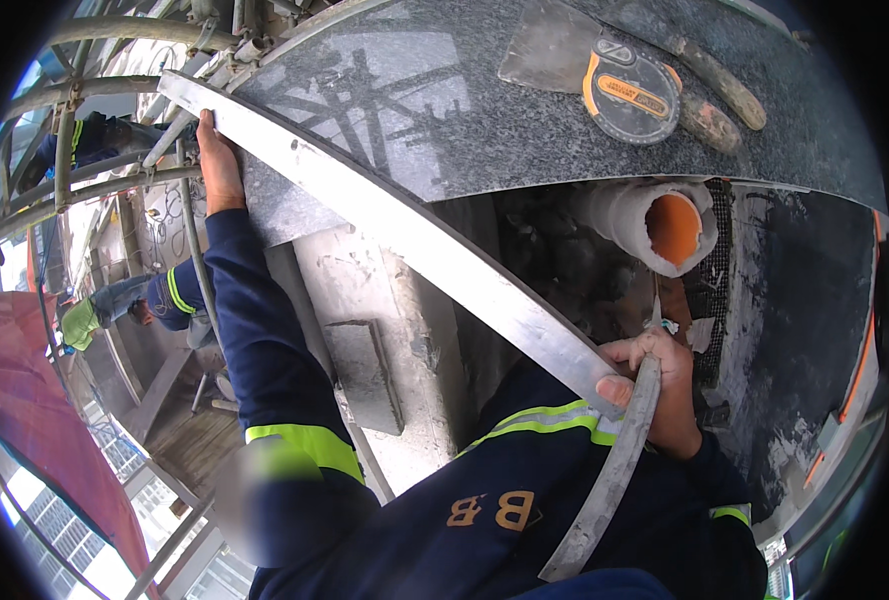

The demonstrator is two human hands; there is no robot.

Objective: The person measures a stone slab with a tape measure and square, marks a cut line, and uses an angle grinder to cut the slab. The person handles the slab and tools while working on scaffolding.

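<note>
A long silver metal straightedge runs diagonally from the far left to near my body, partly over a dark grey stone slab. My left hand grips its far end at the edge, with most fingers hidden behind it. At the near end my right hand is closed on the bar, its thumb on the face. A thin pale pointed piece sticks out beside the right hand; its kind is unclear. In front of that hand hangs a flat grey strip; I cannot tell if it is held.
On the slab lie a tape measure, a trowel blade and worn handles. An orange-lined pipe opens below the slab edge. A loose stone piece rests on concrete. Scaffold tubes and other workers are at left.
</note>
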